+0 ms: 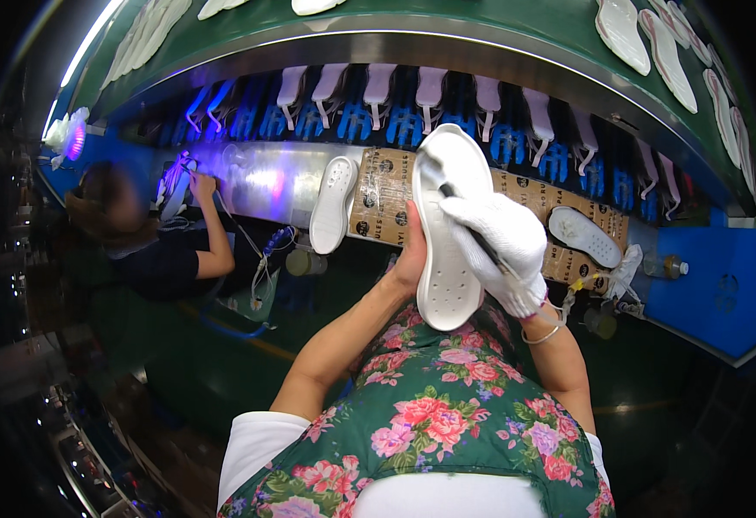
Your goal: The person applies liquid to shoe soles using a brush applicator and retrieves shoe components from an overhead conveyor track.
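My bare left hand [411, 252] grips a white shoe sole [449, 289] by its left edge, with the fingers behind it. The sole stands almost upright before my floral apron, its inner side with small holes towards me. A white knitted glove covers my right hand [507, 246], which is closed around the handle of a brush [434, 169]. The brush's smeared-looking bristles are at the upper part of the sole. Farther right, a greyish-white sole [584, 236] lies on the cardboard-covered bench [381, 192].
Another white sole [335, 205] lies left on the metal bench top. Lilac strap-like pieces [430, 86] hang above blue racks. White soles [670, 60] lie on the green conveyor [516, 19]. A co-worker [170, 250] sits at left under violet light. A bottle [667, 267] stands at right.
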Action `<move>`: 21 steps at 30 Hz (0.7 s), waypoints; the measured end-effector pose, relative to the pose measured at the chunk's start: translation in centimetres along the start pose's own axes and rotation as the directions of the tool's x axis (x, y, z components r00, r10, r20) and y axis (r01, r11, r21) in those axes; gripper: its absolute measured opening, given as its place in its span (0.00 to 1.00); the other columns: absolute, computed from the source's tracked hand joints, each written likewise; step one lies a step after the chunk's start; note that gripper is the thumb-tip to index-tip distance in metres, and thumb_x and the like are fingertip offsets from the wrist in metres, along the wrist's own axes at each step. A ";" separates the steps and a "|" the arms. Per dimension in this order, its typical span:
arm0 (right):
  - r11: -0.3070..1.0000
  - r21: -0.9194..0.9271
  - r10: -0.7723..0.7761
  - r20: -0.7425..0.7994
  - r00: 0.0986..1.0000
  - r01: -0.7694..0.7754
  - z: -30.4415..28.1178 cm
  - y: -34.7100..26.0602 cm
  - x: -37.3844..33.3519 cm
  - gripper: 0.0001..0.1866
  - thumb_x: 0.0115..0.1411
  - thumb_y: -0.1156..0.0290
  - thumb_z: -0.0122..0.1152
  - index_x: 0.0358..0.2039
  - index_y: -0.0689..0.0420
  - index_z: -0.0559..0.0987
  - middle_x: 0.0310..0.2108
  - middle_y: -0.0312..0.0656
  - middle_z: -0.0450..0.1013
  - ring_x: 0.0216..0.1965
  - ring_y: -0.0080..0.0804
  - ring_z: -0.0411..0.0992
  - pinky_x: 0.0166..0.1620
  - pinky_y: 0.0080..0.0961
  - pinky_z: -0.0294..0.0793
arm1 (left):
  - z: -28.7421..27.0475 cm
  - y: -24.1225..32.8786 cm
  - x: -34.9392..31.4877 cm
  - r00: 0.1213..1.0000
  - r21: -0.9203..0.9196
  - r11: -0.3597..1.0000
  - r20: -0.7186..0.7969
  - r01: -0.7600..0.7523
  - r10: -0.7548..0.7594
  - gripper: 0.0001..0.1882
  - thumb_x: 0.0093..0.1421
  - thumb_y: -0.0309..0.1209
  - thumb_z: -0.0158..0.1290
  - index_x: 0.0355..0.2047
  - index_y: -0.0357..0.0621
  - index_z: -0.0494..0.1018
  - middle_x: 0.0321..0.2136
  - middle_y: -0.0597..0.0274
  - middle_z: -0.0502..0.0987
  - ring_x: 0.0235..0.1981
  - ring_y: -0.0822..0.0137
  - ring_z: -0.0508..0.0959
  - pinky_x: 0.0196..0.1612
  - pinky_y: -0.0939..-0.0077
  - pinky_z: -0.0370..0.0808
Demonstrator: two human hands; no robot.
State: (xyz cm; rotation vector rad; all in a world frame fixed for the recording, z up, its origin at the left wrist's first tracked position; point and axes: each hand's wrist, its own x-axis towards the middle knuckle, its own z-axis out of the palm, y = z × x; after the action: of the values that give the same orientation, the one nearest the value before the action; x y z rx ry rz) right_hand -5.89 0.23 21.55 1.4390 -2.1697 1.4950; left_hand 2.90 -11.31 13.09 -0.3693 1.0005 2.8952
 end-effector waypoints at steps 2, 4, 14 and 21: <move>0.962 0.233 0.142 0.021 0.990 -0.143 -0.1 -0.4 -0.3 0.12 0.49 0.82 0.67 0.37 0.61 0.84 0.32 0.44 0.80 0.32 0.35 0.80 0.38 0.26 0.77 | -0.9 0.4 -0.3 0.999 -0.053 0.998 -0.037 -0.027 0.025 0.54 0.59 0.74 0.15 0.67 0.43 0.53 0.56 0.48 0.70 0.56 0.56 0.74 0.58 0.58 0.73; 0.884 0.399 0.293 -0.071 0.954 -0.242 0.1 0.8 -0.8 0.11 0.54 0.80 0.66 0.39 0.62 0.84 0.36 0.45 0.81 0.36 0.29 0.79 0.41 0.24 0.78 | -2.5 0.2 -0.4 0.938 -0.201 0.979 0.343 0.021 0.050 0.58 0.54 0.78 0.16 0.64 0.41 0.58 0.44 0.47 0.77 0.41 0.54 0.82 0.45 0.57 0.81; 0.928 0.354 0.116 0.018 0.993 -0.115 0.0 -0.1 -1.3 0.11 0.52 0.80 0.67 0.37 0.60 0.84 0.37 0.45 0.81 0.35 0.35 0.80 0.40 0.26 0.79 | -3.5 0.8 -0.3 0.999 -0.124 0.992 0.043 -0.002 0.008 0.57 0.54 0.79 0.21 0.70 0.47 0.48 0.62 0.49 0.65 0.58 0.53 0.72 0.58 0.55 0.74; 0.992 0.123 -0.038 0.110 0.993 0.025 0.7 -1.0 -2.2 0.17 0.49 0.78 0.68 0.42 0.54 0.84 0.35 0.45 0.79 0.33 0.43 0.79 0.38 0.32 0.78 | -3.5 2.0 0.3 0.999 0.051 0.998 0.031 -0.036 0.034 0.56 0.55 0.78 0.22 0.69 0.46 0.49 0.63 0.48 0.63 0.62 0.54 0.67 0.62 0.51 0.70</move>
State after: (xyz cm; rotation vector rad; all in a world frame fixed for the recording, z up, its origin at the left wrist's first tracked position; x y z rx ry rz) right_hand -3.73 1.01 20.62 1.6258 -2.1404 1.5969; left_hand 3.05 -15.06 11.52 -0.3073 1.0851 2.8899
